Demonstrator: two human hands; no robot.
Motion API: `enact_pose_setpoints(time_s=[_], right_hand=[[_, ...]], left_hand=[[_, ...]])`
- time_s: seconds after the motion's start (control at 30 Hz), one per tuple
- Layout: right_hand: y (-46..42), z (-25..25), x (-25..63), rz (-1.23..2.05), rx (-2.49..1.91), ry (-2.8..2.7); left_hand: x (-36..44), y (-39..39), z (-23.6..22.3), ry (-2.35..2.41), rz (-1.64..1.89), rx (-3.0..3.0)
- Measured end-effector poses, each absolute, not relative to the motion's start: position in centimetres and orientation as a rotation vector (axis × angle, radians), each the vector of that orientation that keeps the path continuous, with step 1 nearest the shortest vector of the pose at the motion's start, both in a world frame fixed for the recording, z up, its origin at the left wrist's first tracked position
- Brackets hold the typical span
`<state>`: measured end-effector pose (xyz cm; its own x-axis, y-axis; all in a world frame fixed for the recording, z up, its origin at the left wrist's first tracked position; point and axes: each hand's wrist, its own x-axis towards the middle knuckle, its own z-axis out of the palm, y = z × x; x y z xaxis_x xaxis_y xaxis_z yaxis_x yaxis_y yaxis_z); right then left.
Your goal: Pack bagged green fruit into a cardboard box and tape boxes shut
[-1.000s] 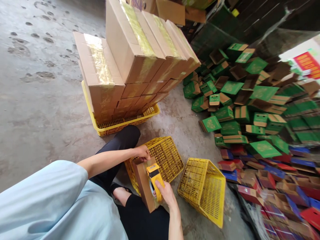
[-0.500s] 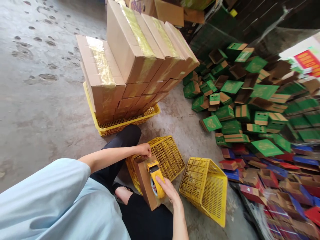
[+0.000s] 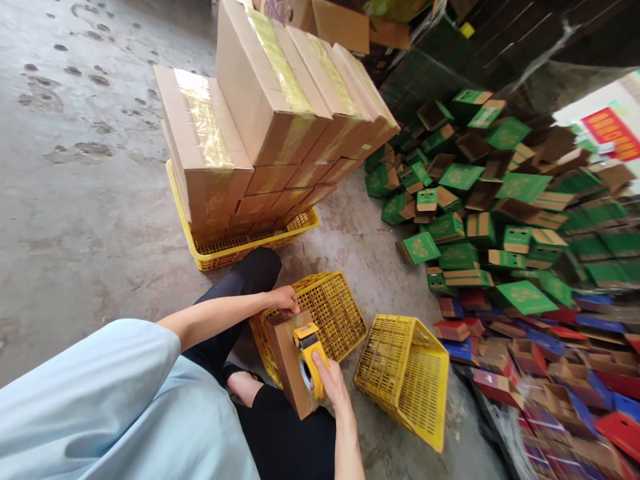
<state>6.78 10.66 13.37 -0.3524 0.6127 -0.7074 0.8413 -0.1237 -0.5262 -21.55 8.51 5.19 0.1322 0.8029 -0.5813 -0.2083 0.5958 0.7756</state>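
My right hand point(image 3: 330, 383) is wrapped round a yellow tape dispenser point(image 3: 314, 353) with a roll of tape in it. The dispenser lies against the upper face of a narrow brown cardboard box point(image 3: 289, 367), which leans between my knee and an upturned yellow crate point(image 3: 340, 307). At the far end of that box is my left hand point(image 3: 286, 300), its fingers curled closed by the edge. Whatever those fingers hold, if anything, is hidden.
Taped cartons point(image 3: 280, 133) stand stacked in a yellow basket point(image 3: 210, 257) ahead. Another yellow crate point(image 3: 385, 367) lies tipped on its side to the right. Heaps of green boxes point(image 3: 463, 177) and red and blue boxes point(image 3: 535, 363) cover the right side of the floor.
Both hands and the box stay nearly in place. The tape dispenser has shifted and tilted only slightly against the box. The view has swayed a little.
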Motion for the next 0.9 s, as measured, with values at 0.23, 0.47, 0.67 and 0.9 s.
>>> enact_pose_setpoints(time_s=[0.23,0.47,0.67,0.9], right_hand=[[10.4,13.8,6.6,-1.514,1.642,1.878],[10.2,14.3,6.8,-1.511,1.598,1.891],[10.1,14.2,7.4,-1.481,1.639,1.876],[10.1,14.0,6.5,-1.469,1.654,1.857]], left_hand=[[-21.3,8.8,4.9,1.251,0.799,0.623],[-21.6,8.9,4.5,1.323,0.818,0.701],[-23.2,9.4,3.9,1.432,0.818,0.797],[-23.3,8.8,2.5,1.534,0.78,0.859]])
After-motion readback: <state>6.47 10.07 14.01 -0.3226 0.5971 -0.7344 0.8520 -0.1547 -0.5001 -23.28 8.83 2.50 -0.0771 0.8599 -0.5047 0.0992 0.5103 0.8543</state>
